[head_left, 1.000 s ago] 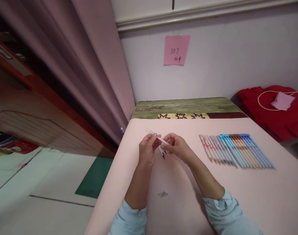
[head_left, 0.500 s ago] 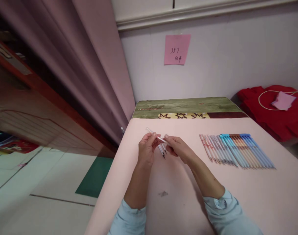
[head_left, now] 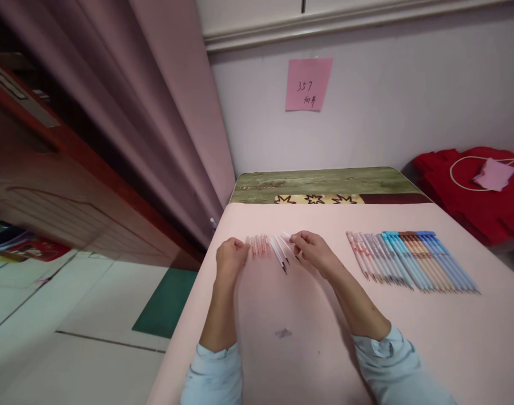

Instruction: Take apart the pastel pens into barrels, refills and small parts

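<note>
The refills (head_left: 279, 251) lay on the desk (head_left: 307, 315) just left of the right hand (head_left: 313, 252), whose fingers pinched one thin end. They looked like light, stiff, slick plastic rods, apt to roll and best pinched mid-length. The left hand (head_left: 230, 259) was curled against the clear pinkish barrels (head_left: 259, 246); I could not tell whether it gripped one.

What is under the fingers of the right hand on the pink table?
Thin white refills with dark tips stick out from under the right hand, on the pink table cover. Their other ends, and whether the hand pinches one, are covered.
</note>
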A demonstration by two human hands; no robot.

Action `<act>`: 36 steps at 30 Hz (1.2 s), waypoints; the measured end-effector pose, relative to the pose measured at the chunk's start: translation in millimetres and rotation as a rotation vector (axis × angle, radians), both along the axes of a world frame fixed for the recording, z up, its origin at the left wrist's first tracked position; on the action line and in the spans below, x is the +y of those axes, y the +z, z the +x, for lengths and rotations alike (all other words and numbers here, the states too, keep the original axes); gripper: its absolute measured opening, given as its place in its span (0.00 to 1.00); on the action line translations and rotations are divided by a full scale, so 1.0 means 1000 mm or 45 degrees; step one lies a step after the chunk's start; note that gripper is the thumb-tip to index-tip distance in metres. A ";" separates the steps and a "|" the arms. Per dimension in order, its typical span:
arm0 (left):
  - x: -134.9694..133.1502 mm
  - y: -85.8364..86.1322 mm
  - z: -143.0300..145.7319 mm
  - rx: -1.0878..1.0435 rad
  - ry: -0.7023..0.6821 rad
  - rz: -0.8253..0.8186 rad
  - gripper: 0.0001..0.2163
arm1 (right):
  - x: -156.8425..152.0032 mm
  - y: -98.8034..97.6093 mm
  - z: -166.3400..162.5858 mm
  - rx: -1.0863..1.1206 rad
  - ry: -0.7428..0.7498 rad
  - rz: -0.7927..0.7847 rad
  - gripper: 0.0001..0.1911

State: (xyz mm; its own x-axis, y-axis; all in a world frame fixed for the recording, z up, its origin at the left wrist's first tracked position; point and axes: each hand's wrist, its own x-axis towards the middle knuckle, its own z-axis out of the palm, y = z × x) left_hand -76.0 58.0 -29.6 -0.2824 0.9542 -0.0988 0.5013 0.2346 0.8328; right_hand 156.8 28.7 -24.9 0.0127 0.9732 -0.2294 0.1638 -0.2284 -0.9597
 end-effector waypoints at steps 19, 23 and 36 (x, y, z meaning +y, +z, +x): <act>-0.008 0.011 0.029 -0.313 -0.092 0.149 0.08 | -0.003 0.001 -0.018 0.364 0.030 -0.031 0.13; -0.017 0.014 0.056 -0.850 -0.392 0.036 0.12 | -0.006 0.003 -0.026 0.423 0.105 0.025 0.16; -0.014 -0.005 0.064 -0.651 -0.160 0.058 0.13 | 0.008 -0.006 0.052 -0.683 -0.209 0.075 0.07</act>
State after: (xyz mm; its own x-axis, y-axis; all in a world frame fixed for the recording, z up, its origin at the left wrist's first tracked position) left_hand -12.0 43.7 -35.1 -0.0920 0.9842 -0.1514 0.0501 0.1564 0.9864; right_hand 209.3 37.1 -30.7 0.2648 0.9597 -0.0942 0.5994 -0.2403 -0.7636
